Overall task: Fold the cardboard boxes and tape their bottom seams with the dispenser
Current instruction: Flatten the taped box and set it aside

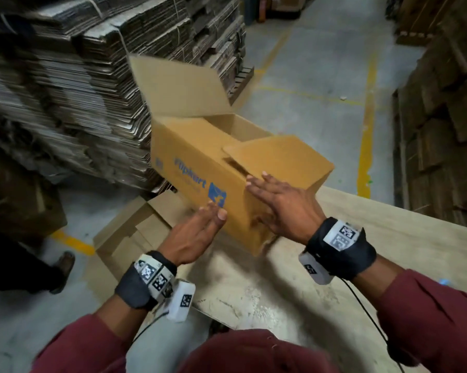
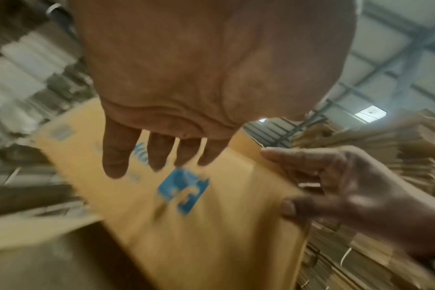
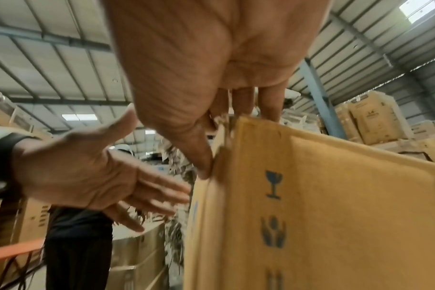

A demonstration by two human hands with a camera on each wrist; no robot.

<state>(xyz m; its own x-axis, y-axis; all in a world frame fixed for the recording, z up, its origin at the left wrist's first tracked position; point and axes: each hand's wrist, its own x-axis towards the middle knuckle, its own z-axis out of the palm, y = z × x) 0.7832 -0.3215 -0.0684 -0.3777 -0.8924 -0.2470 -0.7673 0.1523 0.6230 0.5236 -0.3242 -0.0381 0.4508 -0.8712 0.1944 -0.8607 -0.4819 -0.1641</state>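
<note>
from the head view we see the cardboard box (image 1: pixel 200 168) tilted over the far left edge of the desk (image 1: pixel 388 238), its open flaps pointing away from us and one flap raised toward the stacks of flattened cartons (image 1: pixel 65 76). our right hand (image 1: pixel 278 203) lies flat on the near end panel with fingers straight, a released grip that presses rather than grasps; the printed side with the blue logo (image 1: pixel 217 194) sits just left of that grip. our left hand (image 1: pixel 197 235) is also released, fingers extended and thumb out, close beside the printed side, though blur keeps us from telling whether it touches. the left wrist view shows what the head view does not: our left fingers (image 2: pixel 117 157) hanging spread in front of the logo face, and the other hand's thumb on the box's corner edge. the right wrist view alone shows the handling symbols (image 3: pixel 273 208) printed on the end panel, our right thumb tip against the vertical corner, the fingers reaching over the top edge, and a person in dark clothes (image 3: pixel 77 245) standing beyond the left hand. on the floor left of our grip lies a flattened carton (image 1: pixel 130 232), and the head view shows a shoe (image 1: pixel 64 265) near it.
</note>
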